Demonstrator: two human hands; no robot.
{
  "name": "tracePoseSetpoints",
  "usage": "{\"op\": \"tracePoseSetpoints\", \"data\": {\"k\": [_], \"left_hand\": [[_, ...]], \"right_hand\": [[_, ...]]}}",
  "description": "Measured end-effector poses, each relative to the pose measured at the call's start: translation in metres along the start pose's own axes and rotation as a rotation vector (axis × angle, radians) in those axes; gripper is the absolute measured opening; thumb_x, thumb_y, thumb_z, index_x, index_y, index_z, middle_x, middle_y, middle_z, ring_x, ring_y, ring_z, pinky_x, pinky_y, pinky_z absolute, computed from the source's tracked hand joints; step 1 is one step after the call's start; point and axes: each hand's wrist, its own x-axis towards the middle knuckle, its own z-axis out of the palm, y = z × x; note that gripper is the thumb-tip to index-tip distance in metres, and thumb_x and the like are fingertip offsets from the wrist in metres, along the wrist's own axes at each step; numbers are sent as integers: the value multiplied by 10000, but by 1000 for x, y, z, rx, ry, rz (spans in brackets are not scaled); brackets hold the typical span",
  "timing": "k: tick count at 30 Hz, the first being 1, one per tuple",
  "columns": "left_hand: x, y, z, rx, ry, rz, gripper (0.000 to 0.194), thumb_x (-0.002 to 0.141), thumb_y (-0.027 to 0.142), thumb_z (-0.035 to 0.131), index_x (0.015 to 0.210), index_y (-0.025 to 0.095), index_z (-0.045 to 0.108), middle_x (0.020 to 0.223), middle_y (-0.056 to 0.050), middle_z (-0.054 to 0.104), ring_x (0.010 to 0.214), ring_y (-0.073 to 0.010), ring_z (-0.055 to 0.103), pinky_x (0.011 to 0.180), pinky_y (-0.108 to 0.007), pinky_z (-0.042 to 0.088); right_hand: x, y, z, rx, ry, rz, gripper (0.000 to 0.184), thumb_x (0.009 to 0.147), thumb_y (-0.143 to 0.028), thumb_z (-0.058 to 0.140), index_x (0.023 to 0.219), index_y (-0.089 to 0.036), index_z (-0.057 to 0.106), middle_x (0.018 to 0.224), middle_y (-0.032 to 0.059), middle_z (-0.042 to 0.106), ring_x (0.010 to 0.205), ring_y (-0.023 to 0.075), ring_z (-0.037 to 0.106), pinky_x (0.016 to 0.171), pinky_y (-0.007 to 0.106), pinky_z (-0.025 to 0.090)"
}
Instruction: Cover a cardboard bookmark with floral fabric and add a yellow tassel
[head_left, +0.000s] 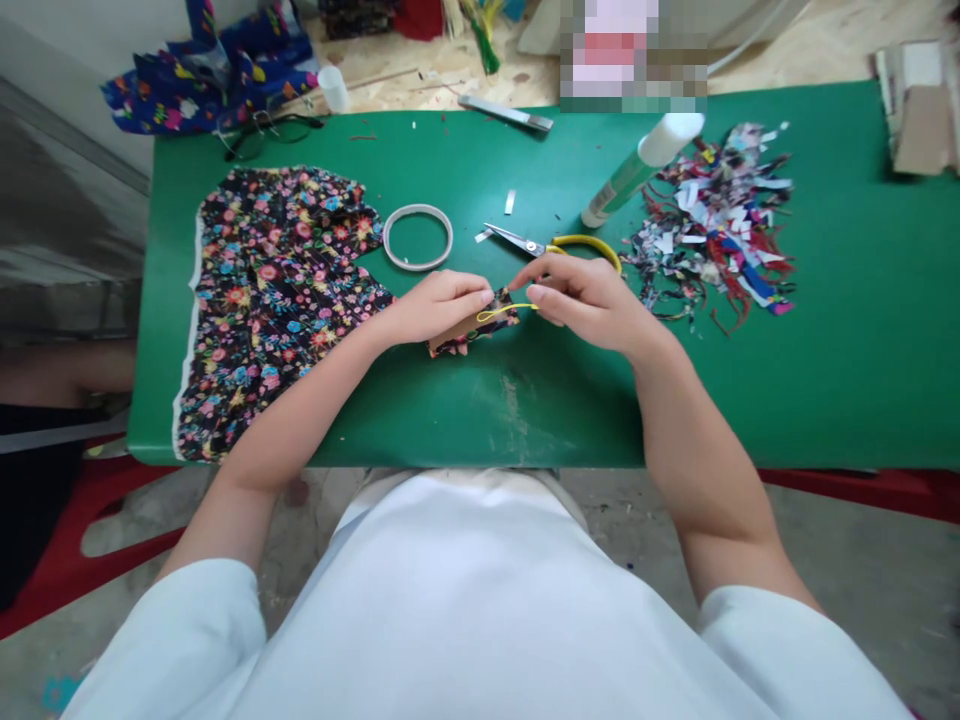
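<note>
My left hand (pixel 442 303) is closed on a small piece of brown cardboard edged with black floral fabric (pixel 450 346), thumb on top. Across it lies a thin yellow cord (pixel 491 315), bent into a loop. My right hand (pixel 581 298) pinches the cord's other end between thumb and fingers. Just beyond my right hand are scissors (pixel 534 247) with yellow handles, blades pointing left. A roll of white tape (pixel 418 238) lies flat beyond my left hand. The large floral cloth (pixel 277 300) is spread out under and beside my left forearm.
A white and green glue tube (pixel 637 172) and a heap of fabric scraps (pixel 720 225) are to the right. Toward the back lie a utility knife (pixel 506 113), eyeglasses (pixel 270 130) and blue patterned cloth (pixel 217 75). Cardboard pieces (pixel 924 125) sit far right. Another person's leg (pixel 67 372) shows at left.
</note>
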Motion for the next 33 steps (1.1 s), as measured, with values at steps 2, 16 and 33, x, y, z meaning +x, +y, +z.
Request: {"op": "tracePoseSetpoints", "data": {"k": [2, 16, 33], "left_hand": [[0, -2, -3, 221, 91, 95, 252, 947, 289, 488, 863, 142, 674, 742, -6, 694, 686, -121, 625, 697, -252, 472], [-7, -7, -3, 685, 96, 193, 234, 960, 306, 520, 1020, 134, 667, 1021, -115, 687, 973, -235, 644, 863, -344, 469], [-9, -9, -4, 756, -1, 189, 435, 798, 371, 783, 1132, 156, 606, 1123, -111, 641, 1058, -269, 606, 899, -353, 453]], "right_hand": [[0, -1, -4, -120, 8, -1, 392, 960, -582, 523, 938, -220, 674, 566, -35, 460, 523, 117, 391, 565, 293, 304], [-1, -2, -12, -451, -142, 24, 224, 929, -381, 557, 844, -210, 673, 542, -7, 534, 532, 138, 435, 606, 299, 289], [-8, -6, -23, -456, -277, 150, 147, 848, -325, 614, 858, -234, 729, 767, 12, 765, 650, 171, 662, 625, 286, 390]]}}
